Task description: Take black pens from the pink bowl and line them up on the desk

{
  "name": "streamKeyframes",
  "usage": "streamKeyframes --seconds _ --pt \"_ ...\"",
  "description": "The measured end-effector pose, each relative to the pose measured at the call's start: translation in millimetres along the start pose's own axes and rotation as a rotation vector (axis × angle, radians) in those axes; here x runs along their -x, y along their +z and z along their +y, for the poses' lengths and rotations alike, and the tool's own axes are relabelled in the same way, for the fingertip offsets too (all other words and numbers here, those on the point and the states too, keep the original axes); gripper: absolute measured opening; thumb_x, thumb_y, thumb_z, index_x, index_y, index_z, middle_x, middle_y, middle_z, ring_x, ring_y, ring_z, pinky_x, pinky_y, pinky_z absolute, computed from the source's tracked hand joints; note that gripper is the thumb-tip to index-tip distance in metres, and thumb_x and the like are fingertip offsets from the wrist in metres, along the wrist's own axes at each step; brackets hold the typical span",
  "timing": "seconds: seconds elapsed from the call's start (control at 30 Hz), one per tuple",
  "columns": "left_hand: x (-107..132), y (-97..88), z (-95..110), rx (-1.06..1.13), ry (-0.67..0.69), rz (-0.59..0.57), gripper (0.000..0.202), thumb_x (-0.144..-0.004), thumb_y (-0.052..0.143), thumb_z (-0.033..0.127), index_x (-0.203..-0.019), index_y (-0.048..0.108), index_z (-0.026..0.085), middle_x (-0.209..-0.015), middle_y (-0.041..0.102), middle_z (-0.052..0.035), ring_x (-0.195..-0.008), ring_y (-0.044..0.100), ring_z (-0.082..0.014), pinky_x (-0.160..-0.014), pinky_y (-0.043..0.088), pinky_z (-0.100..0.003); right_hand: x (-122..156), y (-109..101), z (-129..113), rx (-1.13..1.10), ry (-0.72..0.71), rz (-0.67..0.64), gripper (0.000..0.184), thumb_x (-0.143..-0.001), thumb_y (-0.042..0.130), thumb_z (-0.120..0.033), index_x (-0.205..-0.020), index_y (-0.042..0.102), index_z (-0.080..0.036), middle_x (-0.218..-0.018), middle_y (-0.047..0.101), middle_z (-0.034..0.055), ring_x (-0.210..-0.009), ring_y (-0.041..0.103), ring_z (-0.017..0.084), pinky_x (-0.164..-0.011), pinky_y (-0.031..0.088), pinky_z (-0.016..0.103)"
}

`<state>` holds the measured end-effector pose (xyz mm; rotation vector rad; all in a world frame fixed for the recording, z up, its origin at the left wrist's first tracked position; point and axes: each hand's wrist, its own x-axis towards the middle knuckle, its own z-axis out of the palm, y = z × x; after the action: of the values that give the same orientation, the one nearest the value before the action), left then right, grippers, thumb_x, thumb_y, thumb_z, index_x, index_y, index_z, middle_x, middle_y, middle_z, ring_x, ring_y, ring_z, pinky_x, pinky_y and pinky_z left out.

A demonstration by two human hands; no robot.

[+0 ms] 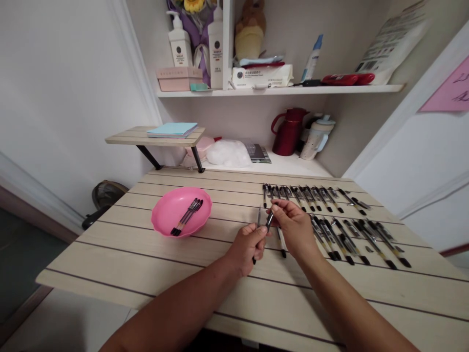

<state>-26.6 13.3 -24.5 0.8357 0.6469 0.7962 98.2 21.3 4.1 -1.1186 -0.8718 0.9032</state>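
My left hand (249, 244) is closed around an uncapped pen (259, 217), its tip pointing up and its black end showing below the fist. My right hand (293, 227) pinches a dark pen cap (270, 220) between thumb and fingers, beside the pen tip. The cap's lower end meets my left thumb. To the right, pens and caps lie in two rows, an upper row (317, 198) and a lower row (340, 239). One pen (281, 243) lies partly hidden under my right hand. Several capped pens (187, 217) rest together in the pink bowl (161, 222) on the left.
The slatted wooden table (164, 266) carries a small raised stand (128, 136) with blue paper (173, 129) at back left. Behind are a red jug (289, 132), a pale cup (317, 139) and a white plastic bag (229, 153). A loaded shelf (311, 90) hangs above.
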Motion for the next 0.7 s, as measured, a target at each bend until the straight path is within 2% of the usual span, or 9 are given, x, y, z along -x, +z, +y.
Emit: streamKeyframes --seconds 0.13,0.23,0.4,0.5,0.6,0.7 --pt "1.7 0.6 -0.6 -0.020 -0.013 -0.017 0.035 -0.067 0.062 0.046 -0.076 0.052 0.014 -0.045 0.038 0.0083 -0.033 0.024 -0.0010 -0.037 0.013 -0.019 -7.6 -6.2 -12.8 -0.005 -0.078 0.111 0.027 -0.067 0.066 -0.037 -0.087 0.060 -0.019 -0.073 0.062 0.0004 -0.055 0.053 0.008 -0.050 0.043 0.021" --pt "2.4 1.6 0.0 -0.029 -0.028 -0.037 0.036 -0.067 0.062 0.047 -0.078 0.053 0.013 -0.046 0.039 0.0077 -0.034 0.024 -0.0010 -0.038 0.014 -0.019 -12.3 -13.6 -22.9 -0.035 -0.079 0.117 0.026 -0.066 0.066 -0.037 -0.085 0.058 -0.020 -0.069 0.060 -0.0008 -0.052 0.053 0.009 -0.049 0.044 0.022" --pt "1.1 0.4 3.8 -0.036 -0.004 -0.036 0.038 -0.067 0.061 0.047 -0.081 0.054 0.013 -0.048 0.040 0.0077 -0.035 0.024 -0.0008 -0.038 0.015 -0.018 -13.3 -22.5 -18.7 -0.168 0.140 0.039 0.022 -0.064 0.065 -0.033 -0.080 0.055 -0.023 -0.060 0.055 -0.0031 -0.053 0.055 0.012 -0.047 0.046 0.024" --pt "-1.5 -3.4 7.9 -0.057 0.004 0.020 0.038 -0.066 0.062 0.047 -0.082 0.054 0.013 -0.048 0.040 0.0079 -0.034 0.023 -0.0004 -0.037 0.014 -0.018 -15.2 -24.2 -9.6 -0.186 0.225 -0.002 0.017 -0.065 0.059 -0.029 -0.079 0.053 -0.023 -0.061 0.055 -0.0023 -0.054 0.055 0.013 -0.049 0.046 0.026" --pt "-5.2 -9.0 10.6 -0.093 0.008 0.114 0.036 -0.066 0.062 0.044 -0.083 0.055 0.013 -0.049 0.041 0.0077 -0.034 0.024 -0.0003 -0.036 0.013 -0.018 -10.7 -23.7 -3.4 0.016 0.238 -0.054 0.013 -0.065 0.053 -0.026 -0.077 0.053 -0.022 -0.058 0.053 -0.0033 -0.045 0.047 0.011 -0.044 0.039 0.024" --pt "-8.7 -13.5 10.0 -0.119 0.010 0.182 0.033 -0.066 0.062 0.041 -0.082 0.055 0.013 -0.050 0.043 0.0074 -0.033 0.025 -0.0003 -0.036 0.013 -0.018 6.8 -25.0 0.2 0.520 0.114 -0.254 0.007 -0.063 0.055 -0.025 -0.069 0.055 -0.021 -0.055 0.054 -0.0028 -0.045 0.045 0.011 -0.046 0.033 0.023"
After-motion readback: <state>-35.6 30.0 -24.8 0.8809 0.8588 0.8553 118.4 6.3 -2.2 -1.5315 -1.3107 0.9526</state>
